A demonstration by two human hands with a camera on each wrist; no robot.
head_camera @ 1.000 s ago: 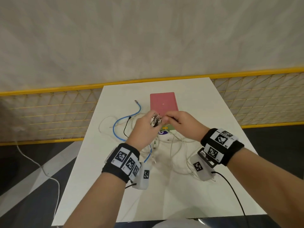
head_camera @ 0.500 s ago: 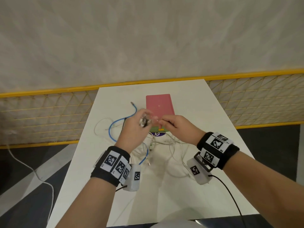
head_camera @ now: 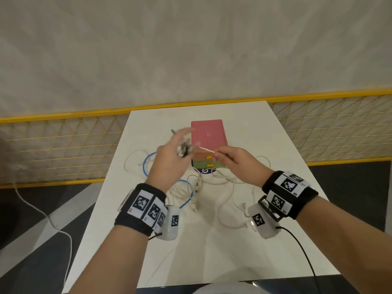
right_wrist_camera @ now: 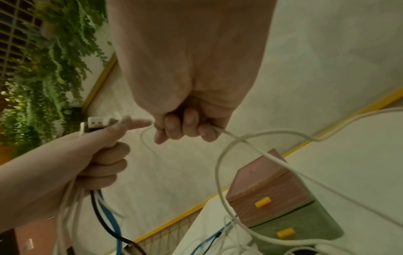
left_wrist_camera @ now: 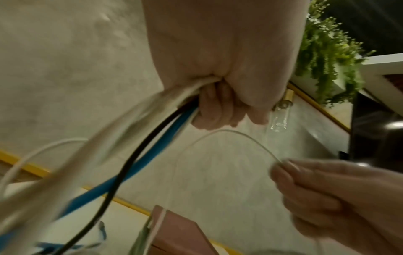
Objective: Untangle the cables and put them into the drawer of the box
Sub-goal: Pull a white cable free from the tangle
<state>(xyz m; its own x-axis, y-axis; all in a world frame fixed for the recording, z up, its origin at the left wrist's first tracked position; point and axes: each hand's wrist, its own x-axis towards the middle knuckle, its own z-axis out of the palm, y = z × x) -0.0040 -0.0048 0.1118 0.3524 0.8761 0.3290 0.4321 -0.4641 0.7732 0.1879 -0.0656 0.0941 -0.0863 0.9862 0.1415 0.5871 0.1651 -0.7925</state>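
Observation:
My left hand (head_camera: pixel 169 158) is raised above the table and grips a bundle of cable ends (head_camera: pixel 185 147), white, black and blue (left_wrist_camera: pixel 139 151), with plugs sticking out past the thumb (right_wrist_camera: pixel 98 123). My right hand (head_camera: pixel 231 161) pinches one thin white cable (head_camera: pixel 206 150) stretched between the two hands (right_wrist_camera: pixel 220 132). The small box (head_camera: pixel 209 136) has a pink top and two closed drawers with yellow handles, pink above green (right_wrist_camera: pixel 262 202). Loose white cables (head_camera: pixel 224 194) and a blue cable (head_camera: pixel 146 166) lie tangled on the white table (head_camera: pixel 212 251).
A yellow-framed wire fence (head_camera: pixel 63 149) runs behind the table on both sides. A white cord (head_camera: pixel 48 217) trails across the dark floor on the left. Green hanging plants (right_wrist_camera: pixel 43 69) show in the wrist views.
My left hand has swung up and to the left with the bundle of plugs. The hands have drawn apart, pulling the thin white cable taut between them.

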